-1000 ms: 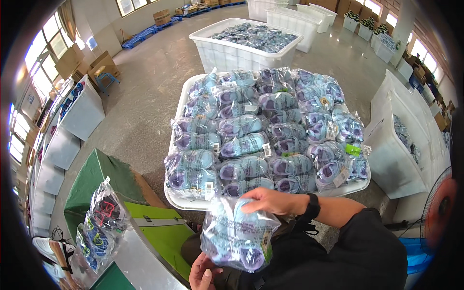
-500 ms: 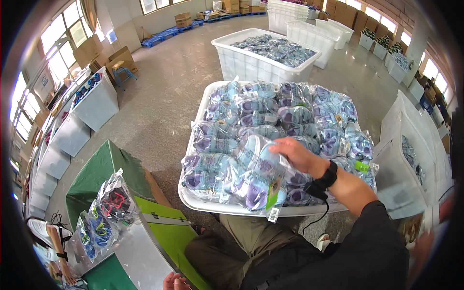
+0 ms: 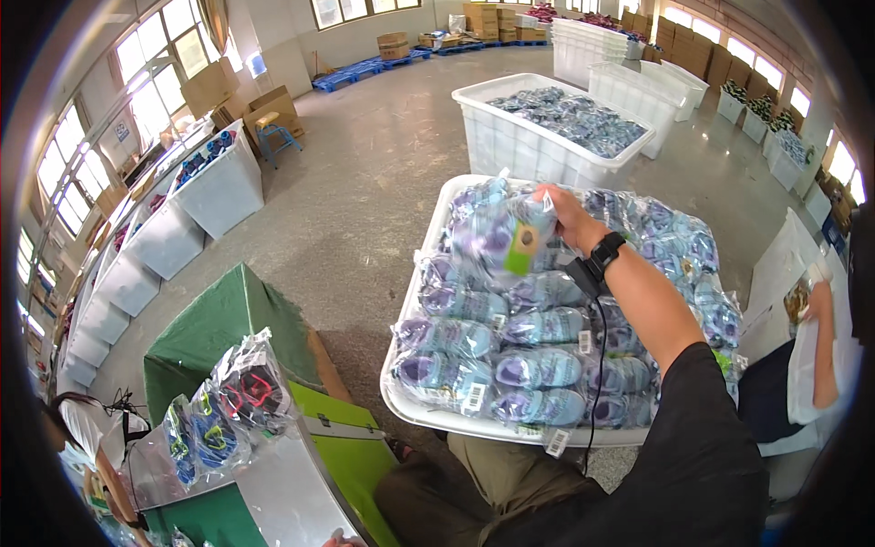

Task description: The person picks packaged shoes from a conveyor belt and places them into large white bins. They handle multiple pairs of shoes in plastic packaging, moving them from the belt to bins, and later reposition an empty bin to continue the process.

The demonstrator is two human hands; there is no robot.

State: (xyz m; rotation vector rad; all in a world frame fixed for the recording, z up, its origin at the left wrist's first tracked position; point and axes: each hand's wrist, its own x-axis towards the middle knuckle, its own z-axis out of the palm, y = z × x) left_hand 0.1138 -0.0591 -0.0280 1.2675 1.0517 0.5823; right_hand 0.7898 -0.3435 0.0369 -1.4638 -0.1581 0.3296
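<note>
The right hand (image 3: 567, 217) is gripping a clear bag of blue shoes (image 3: 499, 239), fingers closed on its top edge, holding it over the far left part of a white tray (image 3: 412, 301) piled with similar bags. The left hand is lying out of sight.

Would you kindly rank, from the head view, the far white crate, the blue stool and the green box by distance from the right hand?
1. Far white crate, just beyond the right hand.
2. Blue stool, far left.
3. Green box, lower left.
</note>
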